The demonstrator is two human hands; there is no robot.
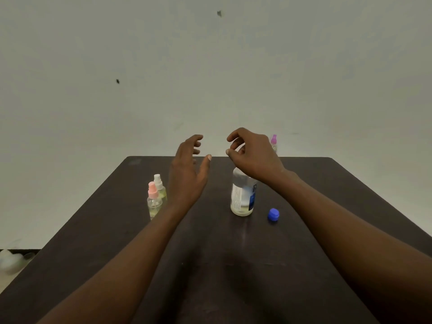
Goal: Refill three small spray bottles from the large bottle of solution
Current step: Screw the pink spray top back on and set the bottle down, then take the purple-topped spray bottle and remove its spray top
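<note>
table (327,183); left grip (187,174), right grip (254,155) loose

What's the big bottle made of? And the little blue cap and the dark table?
Big bottle: probably clear plastic, since liquid shows through; glass is possible. Blue cap: looks like plastic, solid colour, ridged sides. Table: dark brown, faintly shiny, maybe wood or laminate; can't tell.

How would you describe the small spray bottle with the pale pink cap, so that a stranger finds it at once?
Look at the dark table. Left of the left hand, two small clear spray bottles stand close together. The pink-capped bottle is the nearer one; the white-capped bottle stands just behind it.
</note>
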